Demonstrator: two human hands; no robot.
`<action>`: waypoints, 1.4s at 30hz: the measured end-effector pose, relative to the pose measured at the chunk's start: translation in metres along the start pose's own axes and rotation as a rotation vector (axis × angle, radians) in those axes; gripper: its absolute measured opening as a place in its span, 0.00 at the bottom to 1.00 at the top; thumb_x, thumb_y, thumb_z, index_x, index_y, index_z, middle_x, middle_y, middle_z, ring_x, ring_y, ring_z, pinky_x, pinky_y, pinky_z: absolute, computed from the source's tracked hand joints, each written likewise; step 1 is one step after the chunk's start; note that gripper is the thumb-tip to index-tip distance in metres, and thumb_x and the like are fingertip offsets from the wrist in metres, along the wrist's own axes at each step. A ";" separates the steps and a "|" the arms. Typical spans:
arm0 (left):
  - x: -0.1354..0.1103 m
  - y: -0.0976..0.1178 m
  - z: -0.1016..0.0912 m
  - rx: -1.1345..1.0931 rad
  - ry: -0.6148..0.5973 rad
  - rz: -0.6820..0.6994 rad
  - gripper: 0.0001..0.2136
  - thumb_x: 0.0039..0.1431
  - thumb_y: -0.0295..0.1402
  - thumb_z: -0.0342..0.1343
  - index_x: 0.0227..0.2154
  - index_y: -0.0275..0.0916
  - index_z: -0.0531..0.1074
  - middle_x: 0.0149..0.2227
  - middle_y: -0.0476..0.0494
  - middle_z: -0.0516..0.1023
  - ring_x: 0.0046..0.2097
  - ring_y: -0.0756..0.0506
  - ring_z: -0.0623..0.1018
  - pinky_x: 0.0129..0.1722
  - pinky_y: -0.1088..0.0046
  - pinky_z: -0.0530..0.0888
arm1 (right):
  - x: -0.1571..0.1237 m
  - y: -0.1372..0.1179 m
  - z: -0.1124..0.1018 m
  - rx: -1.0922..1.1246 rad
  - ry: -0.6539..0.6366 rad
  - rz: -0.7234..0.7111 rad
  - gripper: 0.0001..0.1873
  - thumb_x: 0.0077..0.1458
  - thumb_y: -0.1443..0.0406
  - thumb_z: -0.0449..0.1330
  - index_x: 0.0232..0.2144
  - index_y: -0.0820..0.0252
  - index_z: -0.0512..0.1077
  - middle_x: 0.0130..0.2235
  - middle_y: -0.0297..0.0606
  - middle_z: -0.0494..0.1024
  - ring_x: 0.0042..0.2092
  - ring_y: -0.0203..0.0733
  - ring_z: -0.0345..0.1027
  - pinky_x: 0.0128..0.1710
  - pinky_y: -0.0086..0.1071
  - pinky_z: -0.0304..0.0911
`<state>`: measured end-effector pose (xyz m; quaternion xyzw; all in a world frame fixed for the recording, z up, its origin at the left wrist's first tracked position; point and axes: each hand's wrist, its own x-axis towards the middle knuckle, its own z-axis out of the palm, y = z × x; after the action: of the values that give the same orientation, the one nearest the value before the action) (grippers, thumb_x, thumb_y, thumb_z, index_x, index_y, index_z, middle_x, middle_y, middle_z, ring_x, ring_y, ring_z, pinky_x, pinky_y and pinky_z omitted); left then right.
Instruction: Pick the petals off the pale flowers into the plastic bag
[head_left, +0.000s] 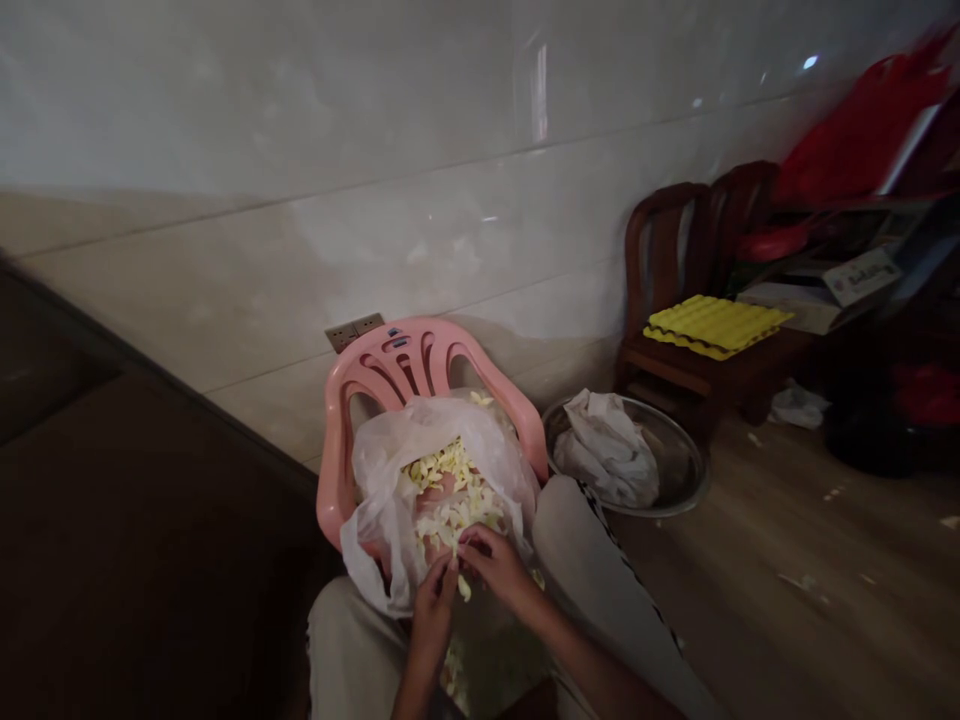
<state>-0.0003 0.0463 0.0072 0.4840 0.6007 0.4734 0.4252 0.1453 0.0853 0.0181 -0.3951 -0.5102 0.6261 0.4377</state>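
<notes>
- Pale yellow pieces [465, 508] are seen scattered in the opened white plastic bag [385, 455], just beyond the hands at twelve o'clock.
- The left hand [436, 585] and right hand [495, 562] are brought together at the fingertips, low over the bag's near side; whether a piece is clamped by either cannot be told.
- The bag is held up by a pink plastic chair [334, 485], set against a tiled wall [420, 230].
- At two o'clock, a crumpled pale bag [607, 450] is cradled in a metal basin [686, 480]; farther out, a yellow tray [712, 325] is borne by a wooden chair [664, 365].
</notes>
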 end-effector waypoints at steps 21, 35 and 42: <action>-0.007 0.007 0.005 0.023 0.049 0.021 0.29 0.51 0.59 0.60 0.42 0.37 0.81 0.50 0.35 0.82 0.55 0.33 0.78 0.58 0.57 0.72 | 0.002 0.004 0.002 0.025 0.040 -0.084 0.10 0.51 0.57 0.61 0.32 0.56 0.71 0.28 0.31 0.71 0.31 0.39 0.66 0.32 0.31 0.61; -0.010 0.010 0.007 0.044 0.029 0.037 0.27 0.55 0.56 0.59 0.44 0.38 0.81 0.50 0.37 0.82 0.56 0.35 0.78 0.59 0.59 0.71 | -0.002 0.003 0.000 -0.156 0.090 -0.162 0.07 0.55 0.61 0.60 0.32 0.58 0.75 0.33 0.37 0.79 0.37 0.43 0.73 0.39 0.34 0.65; -0.011 0.010 0.008 0.039 0.010 0.030 0.27 0.55 0.56 0.58 0.45 0.38 0.81 0.51 0.36 0.82 0.55 0.35 0.78 0.56 0.59 0.73 | -0.004 0.001 0.001 -0.197 0.106 -0.195 0.05 0.56 0.63 0.59 0.31 0.58 0.72 0.31 0.35 0.78 0.35 0.42 0.72 0.38 0.34 0.64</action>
<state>0.0113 0.0378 0.0158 0.4987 0.6047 0.4703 0.4056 0.1453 0.0809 0.0178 -0.4173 -0.5814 0.5056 0.4819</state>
